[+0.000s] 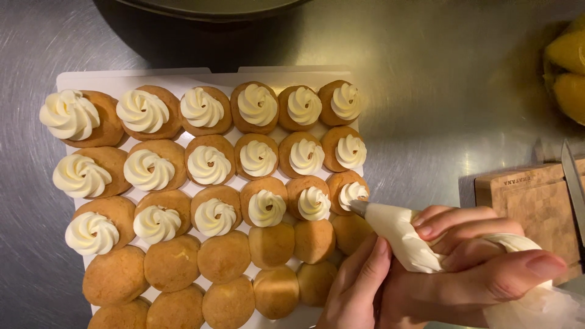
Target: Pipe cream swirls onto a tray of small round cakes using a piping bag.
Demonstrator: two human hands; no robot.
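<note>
A white tray (73, 78) holds rows of round golden pastries. The top three rows carry white cream rosettes (209, 164); the lower rows of pastries (224, 256) are bare. My right hand (487, 262) grips a cream-filled piping bag (402, 234) around its twisted top. The bag's metal tip (359, 208) touches the cream on the rightmost pastry (348, 190) of the third row. My left hand (356, 286) rests under the bag, its fingers steadying it from below.
The tray lies on a steel worktop (439, 109). A wooden block (530, 201) with a knife blade (573, 183) sits at the right edge. Yellow fruit (570, 67) shows at the top right, and a dark pan rim (207, 9) at the top.
</note>
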